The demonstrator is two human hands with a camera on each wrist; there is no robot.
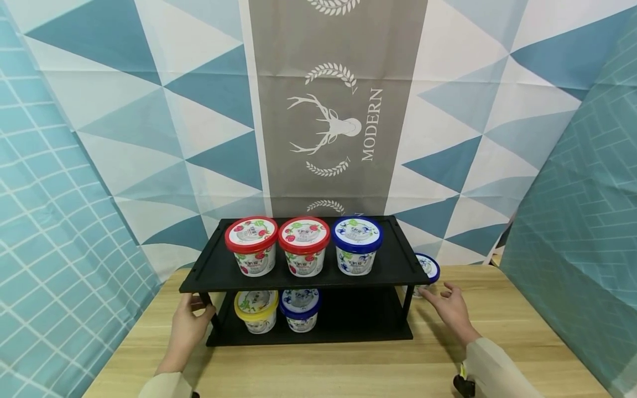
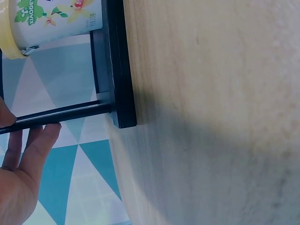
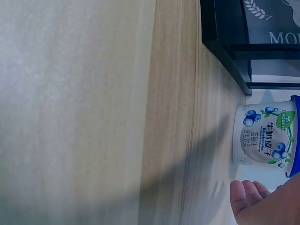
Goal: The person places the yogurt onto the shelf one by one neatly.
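A black two-tier shelf point(image 1: 398, 260) stands on the wooden table. My left hand point(image 1: 188, 326) grips its front left post point(image 2: 61, 112), with the thumb on one side and the fingers on the other in the left wrist view. Just right of the shelf is a blue-lidded blueberry tub point(image 3: 262, 136), upright on the table and partly hidden by the top tier in the head view. Beside it my right hand point(image 1: 450, 309) has loosely bent fingers, the thumb overlapping the tub's base in the head view; nothing is in its grasp.
On the top tier are two red-lidded tubs point(image 1: 304, 246) and a blue-lidded tub point(image 1: 356, 246). The lower tier holds a yellow-lidded tub point(image 1: 256, 310) and another blue-lidded tub point(image 1: 300, 309). Patterned cloth point(image 1: 338, 182) hangs behind, with teal cloth at both sides.
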